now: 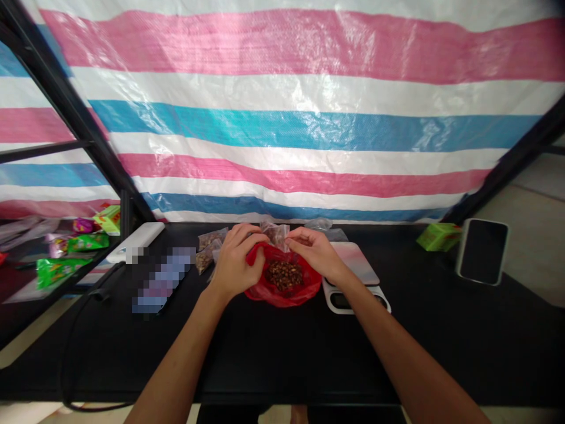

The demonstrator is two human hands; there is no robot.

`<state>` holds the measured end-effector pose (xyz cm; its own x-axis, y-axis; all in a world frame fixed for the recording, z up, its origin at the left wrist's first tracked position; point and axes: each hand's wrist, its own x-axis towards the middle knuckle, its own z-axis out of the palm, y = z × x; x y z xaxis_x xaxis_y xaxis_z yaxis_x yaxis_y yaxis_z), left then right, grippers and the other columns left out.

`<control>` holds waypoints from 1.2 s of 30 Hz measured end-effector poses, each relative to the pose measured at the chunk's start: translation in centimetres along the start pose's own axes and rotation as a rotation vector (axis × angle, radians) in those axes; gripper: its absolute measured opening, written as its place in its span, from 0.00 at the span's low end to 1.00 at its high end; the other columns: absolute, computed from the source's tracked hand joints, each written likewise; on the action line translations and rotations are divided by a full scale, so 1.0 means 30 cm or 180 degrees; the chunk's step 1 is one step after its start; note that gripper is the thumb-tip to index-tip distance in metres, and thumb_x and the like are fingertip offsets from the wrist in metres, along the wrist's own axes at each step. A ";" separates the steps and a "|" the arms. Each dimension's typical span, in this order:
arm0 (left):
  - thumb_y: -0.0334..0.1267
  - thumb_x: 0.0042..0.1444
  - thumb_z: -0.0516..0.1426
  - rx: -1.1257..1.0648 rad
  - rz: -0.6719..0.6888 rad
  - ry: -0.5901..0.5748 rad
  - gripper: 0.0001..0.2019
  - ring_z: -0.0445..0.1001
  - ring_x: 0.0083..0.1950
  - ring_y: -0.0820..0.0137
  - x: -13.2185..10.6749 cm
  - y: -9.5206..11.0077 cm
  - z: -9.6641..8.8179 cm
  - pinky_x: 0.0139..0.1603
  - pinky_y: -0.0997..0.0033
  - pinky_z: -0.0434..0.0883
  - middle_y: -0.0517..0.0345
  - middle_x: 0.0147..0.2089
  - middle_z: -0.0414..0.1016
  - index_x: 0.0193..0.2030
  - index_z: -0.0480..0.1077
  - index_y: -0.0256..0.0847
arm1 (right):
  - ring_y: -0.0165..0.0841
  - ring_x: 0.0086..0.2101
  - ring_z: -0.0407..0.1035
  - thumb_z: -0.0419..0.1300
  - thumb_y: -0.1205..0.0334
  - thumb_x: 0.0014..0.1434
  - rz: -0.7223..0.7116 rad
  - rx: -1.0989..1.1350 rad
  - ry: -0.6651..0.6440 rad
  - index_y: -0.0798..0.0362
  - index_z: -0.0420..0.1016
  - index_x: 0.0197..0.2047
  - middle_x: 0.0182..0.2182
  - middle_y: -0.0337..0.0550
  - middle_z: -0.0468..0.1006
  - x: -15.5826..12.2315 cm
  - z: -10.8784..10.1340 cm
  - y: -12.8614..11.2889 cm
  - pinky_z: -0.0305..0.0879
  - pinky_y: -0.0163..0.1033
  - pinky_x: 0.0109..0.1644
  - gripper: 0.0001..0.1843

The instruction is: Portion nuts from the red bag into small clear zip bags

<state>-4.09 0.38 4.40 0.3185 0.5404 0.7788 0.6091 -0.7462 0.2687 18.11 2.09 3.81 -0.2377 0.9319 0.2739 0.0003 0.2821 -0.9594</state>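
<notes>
My left hand (236,260) and my right hand (314,252) pinch the top of a small transparent plastic bag (276,234) holding something brown. Both hands sit just above a crumpled red plastic bag (304,288), and my left hand's heel rests against its rim. Inside the red bag lies a heap of brown dried pieces (285,275), perhaps nuts or seeds. Several filled small transparent bags (205,250) lie just beyond my left hand. A white digital kitchen scale (353,274) stands next to my right hand, not touching it.
The black table (273,365) has a black cable along its left side, a white power bank (138,241), a pixelated blurred object (163,280), a green box (439,237) and a phone (482,251). Colourful snack packets (57,272) lie on a shelf at left. A striped tarpaulin (282,126) hangs behind.
</notes>
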 end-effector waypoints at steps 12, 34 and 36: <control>0.45 0.68 0.55 -0.0940 -0.1135 -0.0683 0.11 0.78 0.37 0.66 -0.015 0.038 0.068 0.43 0.65 0.73 0.58 0.37 0.81 0.43 0.75 0.43 | 0.34 0.36 0.74 0.67 0.60 0.58 -0.0134 -0.0551 -0.0207 0.52 0.81 0.35 0.34 0.39 0.82 -0.026 0.045 -0.006 0.70 0.39 0.44 0.05; 0.33 0.68 0.51 -0.0728 -0.0568 -0.1102 0.07 0.69 0.36 0.69 -0.016 0.037 0.057 0.39 0.69 0.65 0.59 0.37 0.67 0.36 0.64 0.43 | 0.31 0.28 0.67 0.60 0.64 0.57 -0.0447 -0.2316 0.0269 0.48 0.67 0.30 0.26 0.33 0.73 -0.056 0.085 -0.051 0.58 0.36 0.32 0.06; 0.32 0.68 0.51 -0.0596 -0.0546 -0.1112 0.07 0.68 0.36 0.69 -0.018 0.036 0.058 0.39 0.69 0.65 0.59 0.37 0.66 0.36 0.63 0.43 | 0.31 0.27 0.65 0.61 0.64 0.56 -0.0540 -0.2569 0.0534 0.48 0.64 0.28 0.25 0.33 0.71 -0.052 0.072 -0.059 0.57 0.37 0.32 0.08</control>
<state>-2.36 -0.04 3.28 0.4704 0.7379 0.4839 0.5425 -0.6744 0.5009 16.39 -0.36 4.92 -0.1497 0.8657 0.4777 0.6874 0.4384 -0.5790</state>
